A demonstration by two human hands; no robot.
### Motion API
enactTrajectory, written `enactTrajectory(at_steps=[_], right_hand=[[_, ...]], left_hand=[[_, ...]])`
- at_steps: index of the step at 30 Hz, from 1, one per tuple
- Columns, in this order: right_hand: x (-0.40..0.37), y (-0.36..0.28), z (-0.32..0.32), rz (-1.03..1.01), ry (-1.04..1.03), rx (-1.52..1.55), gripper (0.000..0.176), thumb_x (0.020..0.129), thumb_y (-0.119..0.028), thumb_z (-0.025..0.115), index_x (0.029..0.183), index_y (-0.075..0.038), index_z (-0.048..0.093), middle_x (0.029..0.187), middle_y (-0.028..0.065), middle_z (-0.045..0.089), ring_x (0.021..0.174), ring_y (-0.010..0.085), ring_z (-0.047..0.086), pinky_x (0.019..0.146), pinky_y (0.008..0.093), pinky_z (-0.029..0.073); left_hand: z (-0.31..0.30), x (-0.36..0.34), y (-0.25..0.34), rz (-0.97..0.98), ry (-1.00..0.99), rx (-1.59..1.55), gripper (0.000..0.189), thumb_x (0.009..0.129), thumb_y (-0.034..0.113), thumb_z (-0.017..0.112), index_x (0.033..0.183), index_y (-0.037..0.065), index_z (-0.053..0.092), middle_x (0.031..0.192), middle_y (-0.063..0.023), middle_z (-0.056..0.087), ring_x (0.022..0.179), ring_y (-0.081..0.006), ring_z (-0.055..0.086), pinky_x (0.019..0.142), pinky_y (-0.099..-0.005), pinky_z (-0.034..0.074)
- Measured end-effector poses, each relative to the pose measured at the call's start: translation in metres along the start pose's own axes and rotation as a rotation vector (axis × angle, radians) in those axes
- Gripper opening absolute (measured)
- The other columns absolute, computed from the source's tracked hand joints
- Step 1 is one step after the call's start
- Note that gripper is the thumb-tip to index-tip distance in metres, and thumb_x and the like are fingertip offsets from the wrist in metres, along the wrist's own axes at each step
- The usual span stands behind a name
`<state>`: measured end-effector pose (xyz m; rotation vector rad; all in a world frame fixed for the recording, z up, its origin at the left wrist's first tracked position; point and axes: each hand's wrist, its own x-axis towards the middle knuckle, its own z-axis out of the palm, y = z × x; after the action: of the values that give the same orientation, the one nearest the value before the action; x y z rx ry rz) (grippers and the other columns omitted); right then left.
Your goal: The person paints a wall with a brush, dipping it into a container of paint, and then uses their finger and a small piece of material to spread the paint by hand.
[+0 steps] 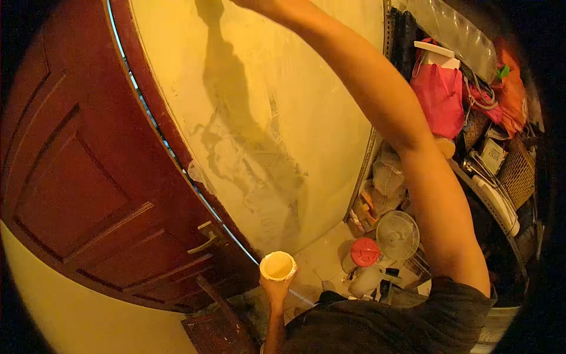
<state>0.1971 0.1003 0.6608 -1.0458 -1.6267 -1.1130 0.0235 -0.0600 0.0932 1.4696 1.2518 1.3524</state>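
Low in the view, my left hand (275,287) is wrapped round a round tub (277,266) with a pale, smeared rim and yellowish contents. My right arm stretches up across the yellow wall. Only part of my right hand (254,5) shows at the top edge; its fingers and anything in them are cut off by the frame. The hand is near the upper wall (330,118), where its shadow falls. Greyish uneven patches mark the lower part of the wall.
A dark red panelled door (88,177) with a handle (206,239) stands at the left. At the right are a pink bag (437,97), a fan (398,235), a red-lidded container (365,252) and a cluttered metal rack (519,177).
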Motion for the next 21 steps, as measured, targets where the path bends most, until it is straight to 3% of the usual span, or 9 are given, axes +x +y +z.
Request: enactTrajectory(at_steps=[2,3,5,7,9,12,14,18,21], right_hand=[[-0.019,0.001,0.019,-0.006,0.035,0.005,0.023,0.092,-0.023,0.048,0.095,-0.005,0.062,0.076,0.0203,0.066,0.073,0.0379,0.066,0.062,0.0528,0.050],[-0.028,-0.001,0.023,0.048,-0.096,-0.026,0.019,0.087,-0.020,0.055,0.091,-0.005,0.064,0.078,0.0216,0.066,0.074,0.0390,0.066,0.062,0.0527,0.050],[-0.070,-0.006,0.031,-0.008,-0.337,-0.120,0.020,0.083,-0.016,0.053,0.087,0.001,0.063,0.080,0.0233,0.065,0.067,0.0398,0.064,0.057,0.0502,0.051],[-0.119,-0.014,0.043,-0.102,-0.365,-0.107,0.024,0.086,-0.017,0.050,0.087,0.004,0.061,0.078,0.0240,0.064,0.066,0.0398,0.064,0.057,0.0513,0.051],[-0.163,-0.032,0.035,0.088,-0.445,0.062,0.022,0.085,-0.017,0.052,0.088,0.003,0.062,0.077,0.0227,0.064,0.067,0.0385,0.065,0.057,0.0510,0.051],[-0.203,-0.033,0.033,-0.111,-0.617,-0.080,0.018,0.082,-0.013,0.053,0.087,0.001,0.063,0.078,0.0215,0.065,0.070,0.0388,0.066,0.059,0.0497,0.052],[-0.206,-0.034,0.016,-0.145,-0.968,-0.007,0.017,0.077,-0.009,0.057,0.089,0.001,0.063,0.080,0.0215,0.066,0.072,0.0389,0.066,0.058,0.0484,0.052],[-0.181,-0.012,0.014,-0.139,-1.070,-0.030,0.019,0.071,-0.007,0.059,0.088,0.001,0.065,0.080,0.0210,0.066,0.075,0.0384,0.066,0.060,0.0476,0.052],[-0.139,0.011,0.033,-0.041,-0.797,-0.138,0.014,0.071,-0.007,0.060,0.082,-0.002,0.067,0.078,0.0187,0.067,0.077,0.0371,0.066,0.063,0.0469,0.052]], left_hand=[[-0.001,0.001,-0.001,0.099,0.049,0.133,0.076,0.054,0.024,0.094,0.115,0.000,0.055,0.106,-0.0134,0.066,0.096,-0.0253,0.064,0.086,-0.0372,0.050],[-0.001,0.002,-0.002,0.102,0.049,0.133,0.076,0.054,0.024,0.094,0.115,0.000,0.055,0.106,-0.0134,0.066,0.096,-0.0253,0.064,0.086,-0.0372,0.050],[0.000,0.002,-0.005,0.103,0.058,0.120,0.071,0.055,0.020,0.094,0.113,0.000,0.057,0.105,-0.0114,0.066,0.094,-0.0242,0.064,0.087,-0.0358,0.050],[0.000,0.003,0.003,0.088,0.066,0.121,0.071,0.055,0.019,0.094,0.113,0.000,0.056,0.105,-0.0115,0.066,0.094,-0.0243,0.064,0.087,-0.0360,0.050],[0.001,0.004,0.001,0.069,0.073,0.118,0.072,0.055,0.019,0.094,0.113,0.000,0.056,0.105,-0.0116,0.066,0.095,-0.0245,0.064,0.088,-0.0361,0.050],[-0.001,0.003,-0.009,0.052,0.034,0.101,0.072,0.055,0.018,0.093,0.114,0.001,0.056,0.105,-0.0117,0.066,0.095,-0.0239,0.064,0.088,-0.0358,0.050],[-0.001,0.004,-0.006,0.124,0.013,0.147,0.072,0.056,0.018,0.093,0.115,0.000,0.056,0.105,-0.0117,0.066,0.095,-0.0238,0.064,0.088,-0.0357,0.050],[0.003,0.003,-0.019,0.107,0.036,0.123,0.073,0.056,0.018,0.093,0.116,0.000,0.055,0.107,-0.0123,0.066,0.096,-0.0244,0.063,0.087,-0.0360,0.050],[0.005,0.002,-0.011,0.036,0.002,0.022,0.074,0.057,0.019,0.093,0.117,-0.001,0.054,0.110,-0.0133,0.064,0.099,-0.0256,0.063,0.088,-0.0367,0.050]])
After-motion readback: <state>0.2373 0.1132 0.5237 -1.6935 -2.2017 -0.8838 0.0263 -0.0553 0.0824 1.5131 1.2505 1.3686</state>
